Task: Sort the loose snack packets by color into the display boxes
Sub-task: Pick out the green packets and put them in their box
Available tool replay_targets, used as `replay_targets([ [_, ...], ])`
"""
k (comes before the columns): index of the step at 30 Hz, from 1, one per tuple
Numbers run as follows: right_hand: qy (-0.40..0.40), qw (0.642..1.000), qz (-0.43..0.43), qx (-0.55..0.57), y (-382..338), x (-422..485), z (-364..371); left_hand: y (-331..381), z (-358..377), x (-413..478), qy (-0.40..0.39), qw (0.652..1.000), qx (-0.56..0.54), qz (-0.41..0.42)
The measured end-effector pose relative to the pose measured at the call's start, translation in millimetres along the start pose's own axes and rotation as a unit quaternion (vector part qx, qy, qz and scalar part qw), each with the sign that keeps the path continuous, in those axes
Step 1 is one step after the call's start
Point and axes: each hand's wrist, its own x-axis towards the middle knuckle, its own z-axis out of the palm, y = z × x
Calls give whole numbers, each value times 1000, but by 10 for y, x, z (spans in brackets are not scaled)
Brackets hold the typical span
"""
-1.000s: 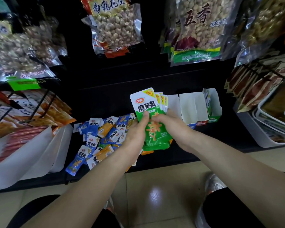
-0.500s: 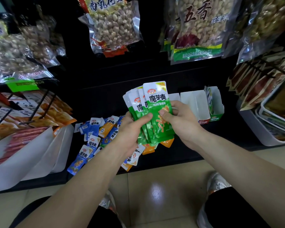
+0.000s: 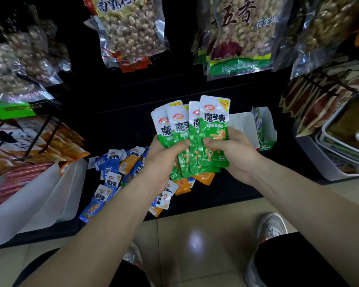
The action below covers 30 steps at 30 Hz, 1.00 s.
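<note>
Several green snack packets (image 3: 212, 129) are fanned out upright above the black shelf, held between both hands. My left hand (image 3: 162, 156) grips the left side of the fan, thumb across the front. My right hand (image 3: 232, 151) pinches the frontmost packet on the right. Below and to the left, loose blue packets (image 3: 112, 162) and orange packets (image 3: 203, 177) lie heaped on the shelf. White display boxes (image 3: 241, 125) stand behind my right hand; the rightmost one, a green-fronted box (image 3: 266, 145), holds a few green packets.
Bags of peanuts (image 3: 129, 32) hang above the shelf. A white tray (image 3: 39, 195) of sausages and orange bags sits at the left, and a white bin (image 3: 327, 162) of packets at the right. Tiled floor and my shoes (image 3: 272, 226) lie below the shelf edge.
The green packets have spread from a tight stack into a wider fan and risen slightly. My right hand has shifted right along the front packet.
</note>
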Motion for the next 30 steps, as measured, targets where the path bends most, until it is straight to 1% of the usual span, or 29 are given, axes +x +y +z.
replay_targets([
  [2, 6, 1000, -6, -6, -20, -13, -31, -49, 53, -9, 11, 998, 52, 33],
  [3, 9, 1000, -11, -6, -37, -19, -51, -71, 88, 1, 13, 998, 53, 38],
  [4, 12, 1000, -14, -5, -49, -19, -79, -65, 130, -1, -2, 999, 31, 26],
  [6, 17, 1000, -12, -6, -84, -21, -138, -24, 233, -13, -26, 999, -24, -31],
  [7, 18, 1000, -6, -2, -101, -18, -176, -40, 277, 9, -32, 998, -24, -41],
  [10, -7, 999, 16, 30, -117, -18, -317, -66, 432, 18, -25, 996, 71, 42],
  [11, -13, 999, 22, 45, -128, -19, -370, -84, 488, 12, -25, 995, 77, 53],
  [13, -10, 998, 26, 53, -144, 3, -493, -66, 608, 20, -45, 997, 44, 41],
  [15, -1, 1000, 20, 14, -186, 23, -609, 1, 760, 8, -78, 996, -35, -6],
  [16, 1, 1000, 18, -7, -200, 44, -709, 7, 826, 25, -87, 995, -48, -14],
  [19, -3, 1000, 9, -22, -243, 114, -1076, -19, 977, 131, -129, 991, -14, -25],
  [22, -37, 998, 41, -21, -342, 60, -1285, -122, 1095, 243, -157, 985, -18, -74],
  [24, -56, 997, 50, -16, -296, 86, -1443, -170, 1240, 263, -147, 983, -5, -105],
  [26, -48, 998, 44, -25, -212, 151, -1581, -243, 1411, 301, -147, 984, 11, -100],
  [28, -31, 999, 28, -27, -115, 252, -1703, -329, 1598, 351, -147, 984, 9, -102],
  [30, -5, 999, 19, -30, -17, 355, -1817, -450, 1741, 438, -123, 987, 24, -98],
])
